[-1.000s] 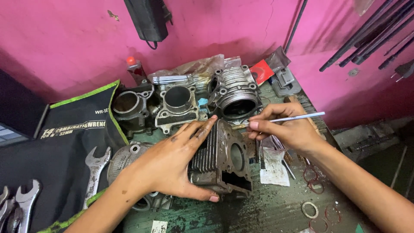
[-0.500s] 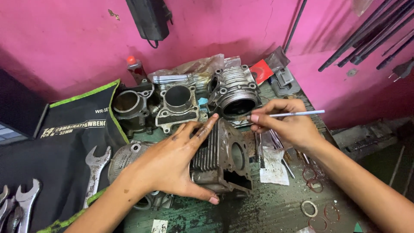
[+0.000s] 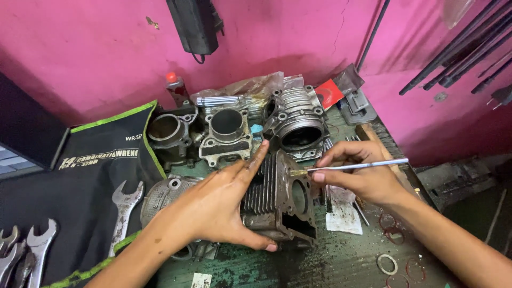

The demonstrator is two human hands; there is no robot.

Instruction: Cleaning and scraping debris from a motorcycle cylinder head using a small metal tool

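A dark, finned engine cylinder block (image 3: 285,200) lies on its side on the grimy green bench (image 3: 330,261). My left hand (image 3: 221,205) is spread over its fins, thumb under the front edge, index finger stretched along the top. My right hand (image 3: 365,176) pinches a thin metal rod (image 3: 354,167) with a brass-coloured tip. That tip touches the top edge of the block, close to its bore.
Three more cylinder blocks (image 3: 226,133) stand behind, near the pink wall. A black wrench pouch (image 3: 80,181) with several wrenches (image 3: 124,210) lies at left. Gasket rings (image 3: 388,263) and a dirty paper scrap (image 3: 344,216) lie at right. Long rods (image 3: 458,53) lean on the wall.
My right hand has slid the rod slightly left, bringing its tip onto the block's top edge. My left hand has kept its place on the fins.
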